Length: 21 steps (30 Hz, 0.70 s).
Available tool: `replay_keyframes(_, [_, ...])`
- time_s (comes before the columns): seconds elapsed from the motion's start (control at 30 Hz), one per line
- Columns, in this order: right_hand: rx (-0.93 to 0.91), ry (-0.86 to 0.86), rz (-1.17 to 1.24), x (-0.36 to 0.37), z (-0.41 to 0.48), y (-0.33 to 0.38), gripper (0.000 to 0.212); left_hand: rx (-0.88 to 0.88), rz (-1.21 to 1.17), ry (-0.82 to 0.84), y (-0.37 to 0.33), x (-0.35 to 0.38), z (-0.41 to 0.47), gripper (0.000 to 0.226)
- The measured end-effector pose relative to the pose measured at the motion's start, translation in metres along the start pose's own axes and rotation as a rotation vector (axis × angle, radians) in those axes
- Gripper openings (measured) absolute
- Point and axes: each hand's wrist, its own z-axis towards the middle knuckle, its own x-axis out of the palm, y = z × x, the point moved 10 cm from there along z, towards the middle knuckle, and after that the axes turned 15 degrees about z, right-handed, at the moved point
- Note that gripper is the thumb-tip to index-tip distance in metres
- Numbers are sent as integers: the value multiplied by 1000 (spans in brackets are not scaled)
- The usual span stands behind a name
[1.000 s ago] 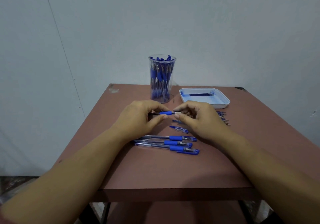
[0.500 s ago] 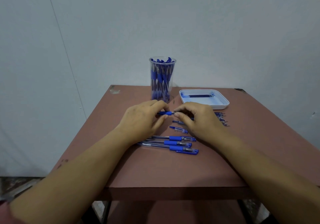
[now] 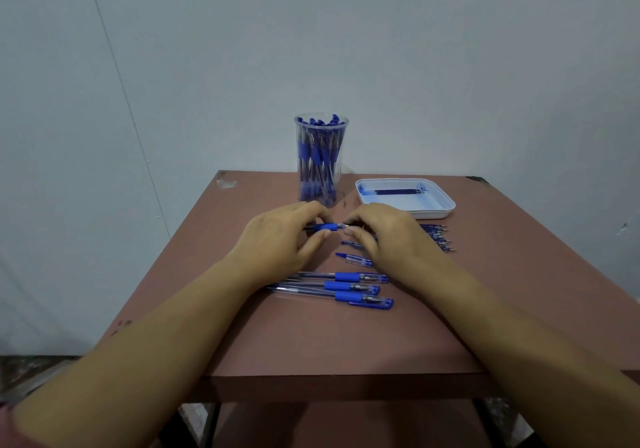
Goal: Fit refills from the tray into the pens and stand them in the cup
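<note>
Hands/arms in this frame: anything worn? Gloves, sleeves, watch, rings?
Nothing worn on the left hand or right hand: no gloves, watch, bracelet or rings visible. The left forearm and right forearm are uncovered to the frame's edge. A pinkish-red patch in the bottom-left corner may be a sleeve hem, but it is too cropped to tell.

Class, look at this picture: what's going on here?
A person at a table holds one blue pen between both hands. The left hand holds the barrel and the right hand pinches the tip end. Three more pens lie nearer the person. The clear cup is full of pens, and the white tray holds at least one refill.
</note>
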Motion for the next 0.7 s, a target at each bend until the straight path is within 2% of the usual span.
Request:
replay_keyframes(0.13, [16,-51,46,-7,-1,1,9,-49,-63,44,6,4,2,16])
replay_keyframes(0.27, [122,-114,157,-23,-2,-14,6,-86,-86,84,17,7,2,12])
replay_keyframes(0.4, [241,122,100,-8,-6,-34,13,-108,-88,95,27,12,1,11])
replay_keyframes(0.5, [185,272,29,11,-7,-29,17,-109,-85,103,29,15,1,11])
replay_keyframes(0.6, [118,354,-36,25,-6,-22,22,-104,-94,107,28,16,1,12])
replay_keyframes(0.7, [133,337,14,24,-5,-22,21,-102,-105,114,28,17,2,12])
